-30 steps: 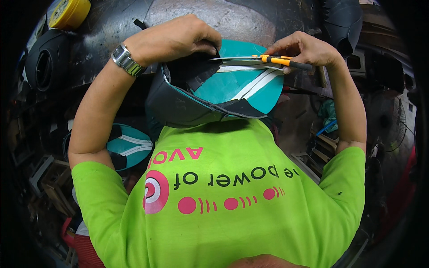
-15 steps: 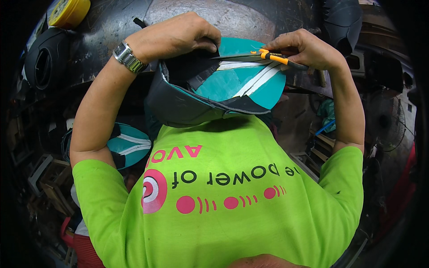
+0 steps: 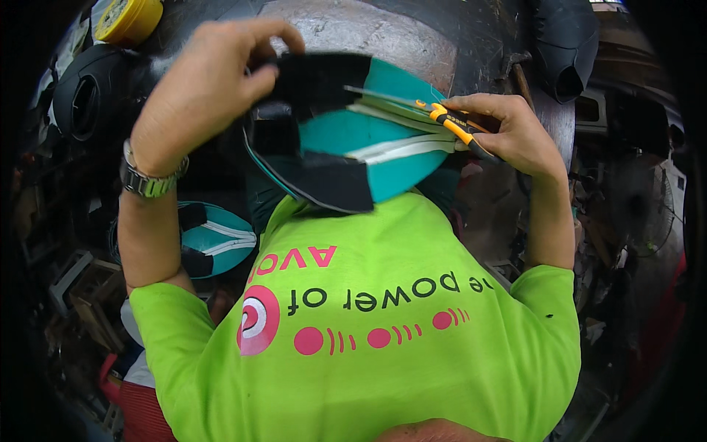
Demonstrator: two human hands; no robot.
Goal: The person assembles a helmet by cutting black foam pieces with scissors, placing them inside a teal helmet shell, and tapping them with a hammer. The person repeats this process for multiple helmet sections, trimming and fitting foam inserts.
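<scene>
A sewn piece of teal and black material [image 3: 335, 136] with two white strips lies in front of me, its black edge curling at the left. My right hand [image 3: 501, 129] holds small scissors [image 3: 449, 118] with orange-and-black handles. Their narrow metal blades point left across the piece, and my fingers sit close to its right end; whether they also grip it is hidden. Slightly blurred, my left hand [image 3: 221, 85] is by the piece's black upper left part, thumb and forefinger apart. No object shows between those fingers.
A dark work table [image 3: 471, 51] lies beyond the piece. A yellow tub [image 3: 129, 20] and a black shoe-shaped form [image 3: 82, 96] stand at the far left, with another black form [image 3: 563, 48] at the far right. A similar teal piece [image 3: 217, 239] lies lower left, and a fan [image 3: 652, 202] stands right.
My left hand has let go of the black edge and moved left. The piece has turned and flattened, showing more of its inside. My right hand with the scissors has shifted slightly down.
</scene>
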